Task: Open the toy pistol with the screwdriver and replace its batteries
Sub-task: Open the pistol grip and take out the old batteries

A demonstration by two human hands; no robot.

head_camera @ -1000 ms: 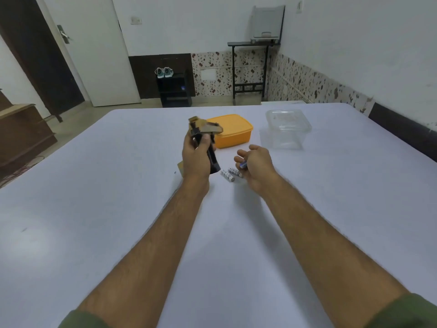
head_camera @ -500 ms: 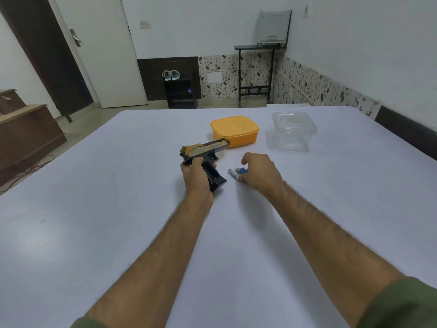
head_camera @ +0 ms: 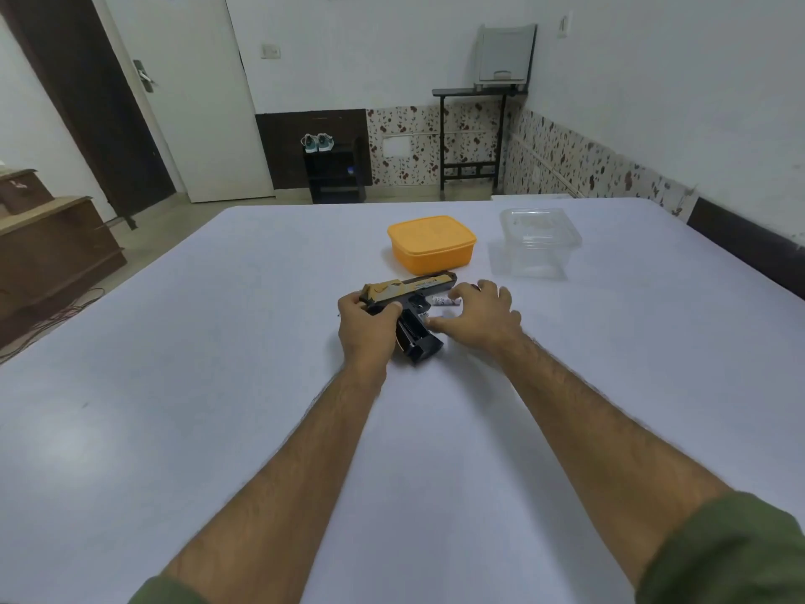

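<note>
The left hand (head_camera: 365, 325) has its grip closed round the rear of the toy pistol (head_camera: 407, 294), fingers curled over the back of the slide and the top of the handle. The right hand (head_camera: 478, 315) hovers just beside it with a wide, loose grip, fingers spread and lightly bent; whether the fingertips touch anything beneath cannot be told. One toy pistol is in view, lying on its side on the white desk (head_camera: 174, 385) a little beyond the middle, toward the far edge. Its long axis runs roughly left to right, the tan and gold barrel pointing toward the right edge and slightly away, while the black handle angles back toward the near edge, its butt end open and dark. One white battery (head_camera: 444, 301) lies on the desk just past the right hand's fingers, close under the barrel; any others are hidden by the hand. Beyond the pistol, nearer the far edge, stands one orange lidded box (head_camera: 431, 244), and to its right one clear plastic container (head_camera: 538, 241), the two set apart.
</note>
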